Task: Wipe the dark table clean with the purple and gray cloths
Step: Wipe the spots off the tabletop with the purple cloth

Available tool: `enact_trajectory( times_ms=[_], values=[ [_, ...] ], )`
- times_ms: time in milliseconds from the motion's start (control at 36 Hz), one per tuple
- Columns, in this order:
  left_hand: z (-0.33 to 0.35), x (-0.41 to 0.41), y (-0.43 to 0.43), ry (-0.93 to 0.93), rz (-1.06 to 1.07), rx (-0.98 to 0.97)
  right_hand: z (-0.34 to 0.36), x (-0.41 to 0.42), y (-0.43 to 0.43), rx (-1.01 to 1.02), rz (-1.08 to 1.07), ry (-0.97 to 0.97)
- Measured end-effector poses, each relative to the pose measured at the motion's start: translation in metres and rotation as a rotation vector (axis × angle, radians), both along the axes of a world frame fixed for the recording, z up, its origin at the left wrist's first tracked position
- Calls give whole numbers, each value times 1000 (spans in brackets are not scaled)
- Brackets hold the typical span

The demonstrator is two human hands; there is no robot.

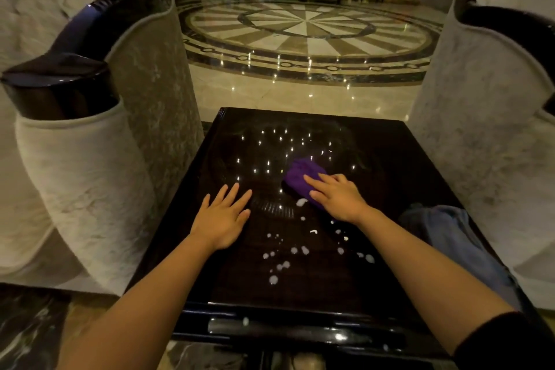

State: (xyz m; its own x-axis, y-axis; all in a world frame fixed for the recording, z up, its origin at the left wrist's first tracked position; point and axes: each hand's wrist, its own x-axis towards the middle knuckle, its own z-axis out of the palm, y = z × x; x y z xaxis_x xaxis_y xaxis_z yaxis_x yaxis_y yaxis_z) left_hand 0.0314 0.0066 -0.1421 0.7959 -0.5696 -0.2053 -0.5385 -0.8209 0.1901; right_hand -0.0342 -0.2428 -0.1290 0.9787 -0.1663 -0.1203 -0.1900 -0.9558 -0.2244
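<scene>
**A:** ok so fingers first: right hand (338, 197) is flat, fingers (315, 182) stretched out and slightly spread, pressing down on the purple cloth (301, 176). Not gripping it, just palm and fingers laid on top.

**B:** and the left hand (223, 215)?

**A:** flat too, fingers fanned apart, resting bare on the table (405, 159), a bit left of the cloth. Nothing under it or in it.

**B:** where's the cloth sitting exactly?

**A:** about mid-table, bunched up, sticking out past the fingertips on the far side. Just beside its near edge there's a white blob, and a whole scatter of white spots (285, 258) runs toward the near edge, between the two forearms.

**B:** the gray one?

**A:** gray cloth (450, 237) is lying crumpled on the right side of the table, near the right forearm, nobody touching it.

**B:** table looks shiny lol

**A:** yeah, glossy black, little light reflections all over the far half. Pale armchair (99, 159) on the left, another armchair (480, 129) on the right, patterned marble floor (309, 33) beyond.
</scene>
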Motion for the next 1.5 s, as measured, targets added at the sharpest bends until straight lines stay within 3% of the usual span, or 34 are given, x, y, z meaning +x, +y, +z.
enact_trajectory(
  times_ms=[667,1167,1500],
  values=[
    [0,-32,12,-68,74,-29,6,-51,75,296,330,-66],
    [0,-32,14,-61,59,-33,13,-83,75,373,484,34],
    [-1,-33,14,-76,66,-28,17,-140,60,320,448,37]
  ],
)
